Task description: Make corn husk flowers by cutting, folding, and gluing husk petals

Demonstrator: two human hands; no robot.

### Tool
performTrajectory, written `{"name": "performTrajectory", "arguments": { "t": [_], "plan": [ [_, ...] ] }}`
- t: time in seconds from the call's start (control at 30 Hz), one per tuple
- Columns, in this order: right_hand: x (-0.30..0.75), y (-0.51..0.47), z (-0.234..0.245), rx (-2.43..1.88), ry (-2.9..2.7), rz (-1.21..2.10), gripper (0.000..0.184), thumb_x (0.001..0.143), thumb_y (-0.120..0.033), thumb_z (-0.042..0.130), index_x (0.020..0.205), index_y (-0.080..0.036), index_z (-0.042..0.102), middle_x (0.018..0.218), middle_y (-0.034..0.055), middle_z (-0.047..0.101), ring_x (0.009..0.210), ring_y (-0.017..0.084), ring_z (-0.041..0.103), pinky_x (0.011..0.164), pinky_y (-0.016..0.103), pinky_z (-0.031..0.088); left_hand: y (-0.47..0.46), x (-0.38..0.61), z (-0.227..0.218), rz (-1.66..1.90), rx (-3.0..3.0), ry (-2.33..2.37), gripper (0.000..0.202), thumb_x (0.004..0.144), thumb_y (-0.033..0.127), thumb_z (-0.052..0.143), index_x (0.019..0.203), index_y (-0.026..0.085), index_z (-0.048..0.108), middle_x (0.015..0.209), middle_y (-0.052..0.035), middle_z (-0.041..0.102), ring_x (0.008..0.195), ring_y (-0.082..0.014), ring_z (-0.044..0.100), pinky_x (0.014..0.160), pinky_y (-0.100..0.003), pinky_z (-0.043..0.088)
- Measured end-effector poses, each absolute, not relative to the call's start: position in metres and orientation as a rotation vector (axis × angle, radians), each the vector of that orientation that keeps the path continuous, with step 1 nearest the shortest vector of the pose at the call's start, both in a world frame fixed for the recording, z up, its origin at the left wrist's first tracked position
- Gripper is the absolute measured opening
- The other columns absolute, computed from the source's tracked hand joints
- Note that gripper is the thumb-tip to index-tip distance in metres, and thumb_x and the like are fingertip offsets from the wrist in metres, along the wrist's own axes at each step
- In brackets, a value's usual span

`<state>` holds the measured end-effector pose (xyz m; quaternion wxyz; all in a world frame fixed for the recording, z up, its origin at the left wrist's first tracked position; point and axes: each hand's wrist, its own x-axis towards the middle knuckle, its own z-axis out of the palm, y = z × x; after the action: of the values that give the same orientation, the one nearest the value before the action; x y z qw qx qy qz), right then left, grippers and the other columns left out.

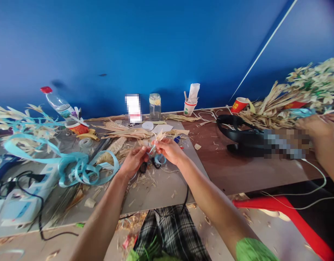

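My left hand (134,160) and my right hand (169,149) meet over the grey work mat (156,188), both with fingers pinched. Between them they hold a small bundle of pale dried husk strips (159,137) with a thin light-blue ribbon (159,158) looping down from it. My right hand pinches the base of the husk bundle. My left hand pinches the ribbon just to its left. Black-handled scissors (149,167) lie on the mat right under my hands, partly hidden.
A tangle of blue ribbon (79,167) and husk pieces lies at left, with a power strip (22,195) and cables. A bottle (58,103), jar (155,106) and paper cup (189,105) stand at the back. Another person's hand (317,128) works on husk flowers (316,83) at right.
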<state>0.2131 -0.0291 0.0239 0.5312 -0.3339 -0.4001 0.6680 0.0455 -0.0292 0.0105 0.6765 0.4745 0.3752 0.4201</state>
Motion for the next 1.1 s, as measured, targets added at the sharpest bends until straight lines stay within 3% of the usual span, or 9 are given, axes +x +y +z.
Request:
{"name": "performTrajectory", "arguments": {
  "t": [0.2, 0.47, 0.67, 0.93, 1.1],
  "plan": [
    [0.212, -0.029, 0.02, -0.839, -1.07, 1.59, 0.03, 0.06, -0.041, 0.077, 0.066, -0.014, 0.065, 0.053, -0.004, 0.051, 0.05, 0.007, 0.039, 0.052, 0.024, 0.026, -0.032, 0.046, 0.011, 0.807, 1.17, 0.789, 0.036, 0.073, 0.047, 0.066, 0.074, 0.011, 0.067, 0.07, -0.0041, 0.061, 0.053, -0.0064, 0.043, 0.049, -0.02, 0.032],
    [0.21, -0.031, 0.022, -0.719, -1.088, 1.626, 0.034, 0.064, -0.047, 0.074, 0.075, -0.016, 0.062, 0.067, -0.0015, 0.055, 0.057, 0.008, 0.042, 0.054, 0.024, 0.03, -0.032, 0.046, 0.008, 0.899, 1.035, 0.817, 0.026, 0.063, 0.031, 0.078, 0.067, 0.013, 0.061, 0.061, 0.0016, 0.055, 0.053, -0.0052, 0.047, 0.052, -0.017, 0.037],
    [0.21, -0.028, 0.018, -0.737, -0.989, 1.613, 0.025, 0.062, -0.031, 0.075, 0.078, -0.017, 0.061, 0.067, -0.0032, 0.055, 0.055, 0.007, 0.044, 0.056, 0.022, 0.035, -0.029, 0.047, 0.011, 1.018, 0.908, 0.807, 0.027, 0.058, 0.027, 0.081, 0.066, 0.014, 0.059, 0.061, 0.0026, 0.055, 0.053, -0.0053, 0.049, 0.051, -0.017, 0.04],
    [0.202, -0.036, 0.021, -0.758, -1.204, 1.587, 0.026, 0.065, -0.035, 0.075, 0.079, -0.016, 0.065, 0.07, -0.0012, 0.059, 0.064, 0.01, 0.05, 0.06, 0.023, 0.037, -0.032, 0.048, 0.012, 0.984, 1.074, 0.836, 0.029, 0.06, 0.032, 0.08, 0.071, 0.014, 0.06, 0.064, -0.0004, 0.062, 0.059, -0.0096, 0.055, 0.053, -0.02, 0.037],
    [0.202, -0.035, 0.019, -0.816, -1.163, 1.547, 0.027, 0.064, -0.04, 0.074, 0.072, -0.015, 0.065, 0.066, -0.0006, 0.059, 0.057, 0.009, 0.047, 0.056, 0.024, 0.034, -0.034, 0.05, 0.011, 0.958, 1.207, 0.845, 0.027, 0.064, 0.035, 0.076, 0.073, 0.015, 0.06, 0.067, -0.0011, 0.063, 0.054, -0.0074, 0.048, 0.051, -0.02, 0.032]
  ]
}}
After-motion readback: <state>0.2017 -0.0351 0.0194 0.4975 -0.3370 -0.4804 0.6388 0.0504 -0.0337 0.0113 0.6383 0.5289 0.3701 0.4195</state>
